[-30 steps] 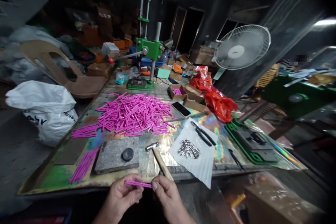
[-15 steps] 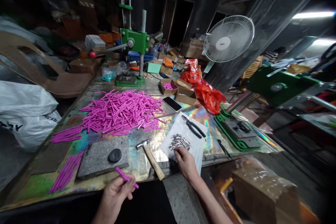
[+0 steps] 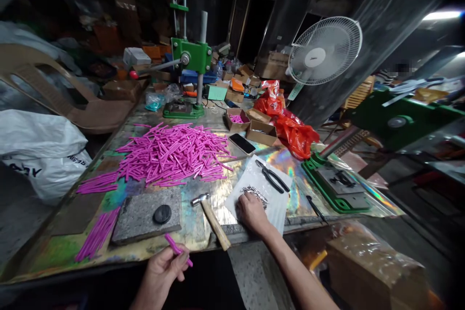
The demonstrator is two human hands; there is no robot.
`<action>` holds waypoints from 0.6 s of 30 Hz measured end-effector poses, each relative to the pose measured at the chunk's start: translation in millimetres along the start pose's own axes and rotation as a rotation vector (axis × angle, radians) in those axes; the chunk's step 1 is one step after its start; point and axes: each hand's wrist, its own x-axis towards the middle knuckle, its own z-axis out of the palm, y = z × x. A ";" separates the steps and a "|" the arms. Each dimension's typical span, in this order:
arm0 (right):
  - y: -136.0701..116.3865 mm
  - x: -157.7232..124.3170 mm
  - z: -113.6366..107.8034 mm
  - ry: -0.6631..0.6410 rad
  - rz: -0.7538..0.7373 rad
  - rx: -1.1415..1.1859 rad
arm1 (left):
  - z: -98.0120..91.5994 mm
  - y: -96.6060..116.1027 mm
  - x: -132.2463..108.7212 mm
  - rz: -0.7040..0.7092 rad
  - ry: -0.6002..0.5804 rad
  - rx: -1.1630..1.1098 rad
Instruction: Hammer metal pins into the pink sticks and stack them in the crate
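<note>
We have before us a wide surface (image 3: pixel 58 254), with a green press (image 3: pixel 410 116) standing at its right end, a white fan (image 3: pixel 325 51) behind its far right side, and a second green press (image 3: pixel 192 54) farther back. A broad pile of pink sticks (image 3: pixel 174 155) spreads over the middle; two smaller bunches lie to its left, the lower one alongside a grey block (image 3: pixel 134 215). At the back right we see a crumpled red bag (image 3: pixel 294 133), and nearer us a white sheet (image 3: pixel 278 208) lies near the front edge. Our right hand (image 3: pixel 253 213) rests over this sheet, its fingers bent down at a heap of small metal pins (image 3: pixel 258 193); we cannot tell whether it pinches any. Our left hand (image 3: pixel 165 266) is in front of the surface, closed around one pink stick (image 3: pixel 172 243), which it grips at a tilt between thumb and fingers, both ends showing. Between block and sheet lies a hammer (image 3: pixel 214 223), its wooden handle pointing toward us. An open box (image 3: pixel 261 133) sits just beside another box (image 3: pixel 235 118) that has pink sticks in it. Pliers (image 3: pixel 266 170) lie on the sheet beyond the pins, a phone (image 3: pixel 242 144) lies to the right of the pile, and a round black disc (image 3: pixel 162 214) sits on the block.
</note>
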 end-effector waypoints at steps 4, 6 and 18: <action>0.8 -5.1 -4.2 0.019 0.030 0.118 | 2.6 2.4 -0.9 0.002 -0.030 -0.016; -0.3 -8.2 -7.4 0.026 0.054 0.217 | 3.6 4.1 -0.7 0.005 -0.032 -0.028; -54.9 -35.3 -24.3 -0.062 0.107 0.937 | 7.2 13.4 1.9 0.105 -0.065 -0.069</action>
